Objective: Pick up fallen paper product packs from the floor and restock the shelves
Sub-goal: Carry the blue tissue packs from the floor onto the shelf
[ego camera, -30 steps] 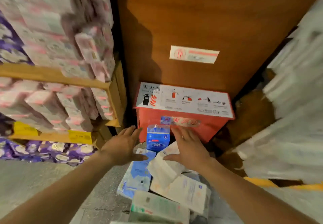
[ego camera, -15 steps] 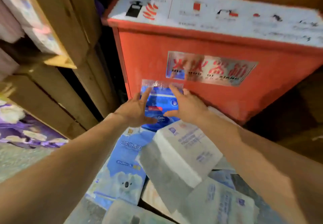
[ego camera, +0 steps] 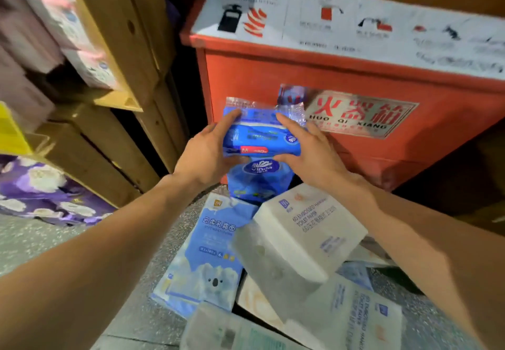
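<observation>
- Nearest, fallen packs lie heaped on the floor; a white toilet paper pack tilts across a pale blue koala pack, and more white packs overlap below them
- Just beyond, the left hand and right hand grasp a blue pack by its two ends, fingers curled over the top, thumbs beneath; the pack is off the floor, in front of the red fire box
- A second blue pack stands directly under it, against the box; whether the two touch, I cannot tell
- The lift seems to call for even pressure from both sides, since the soft wrapper gives; the loose film on top offers no hold; rising straight up should spare the lower pack a knock
- Farther left, the wooden shelves carry blurred pink packs, with purple packs lowest; the blue pack likely goes there
</observation>
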